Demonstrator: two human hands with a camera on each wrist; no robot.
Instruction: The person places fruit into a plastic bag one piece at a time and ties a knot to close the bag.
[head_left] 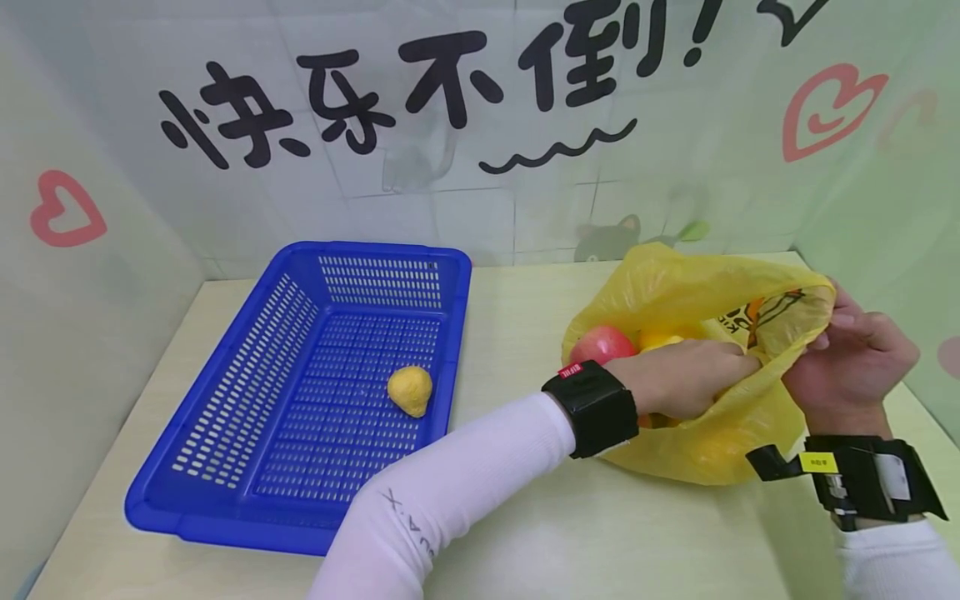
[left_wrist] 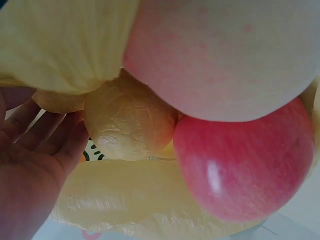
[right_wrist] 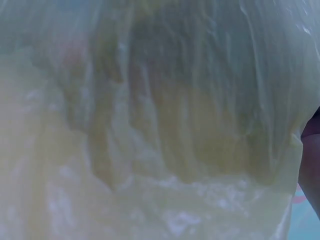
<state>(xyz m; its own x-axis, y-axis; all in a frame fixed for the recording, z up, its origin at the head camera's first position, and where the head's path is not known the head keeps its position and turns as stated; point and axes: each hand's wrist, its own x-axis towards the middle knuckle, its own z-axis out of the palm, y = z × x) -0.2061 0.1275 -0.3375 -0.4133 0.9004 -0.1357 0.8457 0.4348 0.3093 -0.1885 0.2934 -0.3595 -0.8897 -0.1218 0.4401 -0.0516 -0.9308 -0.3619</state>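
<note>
A yellow plastic bag (head_left: pixel 750 446) lies on its side at the right of the table, its mouth spread. My right hand (head_left: pixel 855 358) grips the bag's rim at the far right edge. Inside the mouth, my left hand (head_left: pixel 686 379) reaches in, its fingertips out of sight in the head view. In the left wrist view its fingers and thumb close on a yellow lemon (left_wrist: pixel 60 101), partly covered by the bag. A second yellow fruit (left_wrist: pixel 130 120) sits right beside the fingers. A red apple (left_wrist: pixel 245 165) and a large pale pink fruit (left_wrist: pixel 235 55) lie nearer that wrist.
A blue plastic basket (head_left: pixel 300 537) with slotted walls stands on the left side of the table (head_left: pixel 517 325). One yellow lemon (head_left: pixel 410 391) lies in it near the right wall. Printed white curtains (head_left: pixel 465 217) hang behind and at both sides.
</note>
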